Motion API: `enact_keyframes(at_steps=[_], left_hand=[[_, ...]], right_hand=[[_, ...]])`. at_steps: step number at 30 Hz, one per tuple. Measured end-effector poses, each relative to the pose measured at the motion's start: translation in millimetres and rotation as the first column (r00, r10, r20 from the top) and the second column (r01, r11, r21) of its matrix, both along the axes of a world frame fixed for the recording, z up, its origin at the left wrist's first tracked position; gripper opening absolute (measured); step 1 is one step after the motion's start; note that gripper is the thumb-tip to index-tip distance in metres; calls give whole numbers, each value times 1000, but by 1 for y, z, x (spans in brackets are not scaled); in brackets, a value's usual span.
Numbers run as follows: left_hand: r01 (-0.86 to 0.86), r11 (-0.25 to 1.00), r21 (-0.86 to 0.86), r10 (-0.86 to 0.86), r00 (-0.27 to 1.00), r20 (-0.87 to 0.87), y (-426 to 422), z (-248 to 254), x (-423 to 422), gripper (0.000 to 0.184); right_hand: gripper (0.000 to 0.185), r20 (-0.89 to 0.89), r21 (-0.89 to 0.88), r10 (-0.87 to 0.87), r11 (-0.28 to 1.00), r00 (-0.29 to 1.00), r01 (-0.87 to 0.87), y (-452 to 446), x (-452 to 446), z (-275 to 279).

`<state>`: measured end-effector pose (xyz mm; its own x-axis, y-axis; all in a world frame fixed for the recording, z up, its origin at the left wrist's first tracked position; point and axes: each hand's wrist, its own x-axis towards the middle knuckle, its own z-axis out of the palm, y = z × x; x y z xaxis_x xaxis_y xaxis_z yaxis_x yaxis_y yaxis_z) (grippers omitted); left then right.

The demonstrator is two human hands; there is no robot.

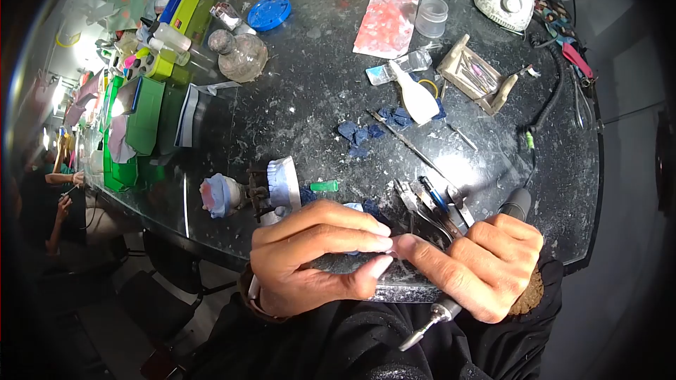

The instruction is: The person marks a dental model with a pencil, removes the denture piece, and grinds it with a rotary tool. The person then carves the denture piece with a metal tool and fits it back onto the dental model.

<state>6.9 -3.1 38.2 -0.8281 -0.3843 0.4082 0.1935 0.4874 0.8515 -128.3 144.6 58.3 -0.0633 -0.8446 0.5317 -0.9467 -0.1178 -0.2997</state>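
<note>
1. Your left hand (310,257) appears to pinch a small pale piece (389,248) between thumb and fingertips, at its 3 o'clock; it's mostly hidden, so its shape can't be told.
2. Your right hand (486,267) curls around the rotary handpiece (442,309), one fingertip meeting the piece, probably to steady it without putting the tool down.
3. The bit points between 7 and 8 o'clock, over your lap, presumably keeping it off your fingers.
4. Hand tools (431,205) lie on the desk (310,112) at your right hand's 11 o'clock, likely for easy reach.
5. Dental casts (284,181) stand at your left hand's 10 to 11 o'clock, perhaps for reference.
</note>
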Motion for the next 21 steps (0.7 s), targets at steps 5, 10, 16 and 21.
enact_keyframes(at_steps=[5,10,16,21], left_hand=[[7,996,-93,-3,999,43,0,4,0,16],[8,999,37,-15,981,195,5,8,0,21],[99,762,640,-135,991,8,8,3,5,18],[251,353,901,-505,862,-42,-7,-3,1,18]], right_hand=[[32,-154,-72,-67,996,986,57,-2,5,-11],[29,-180,-95,-74,994,981,58,-3,5,-13],[25,-5,-148,57,987,998,-57,2,-8,-8],[24,164,-245,178,960,970,-135,0,-12,-16]])
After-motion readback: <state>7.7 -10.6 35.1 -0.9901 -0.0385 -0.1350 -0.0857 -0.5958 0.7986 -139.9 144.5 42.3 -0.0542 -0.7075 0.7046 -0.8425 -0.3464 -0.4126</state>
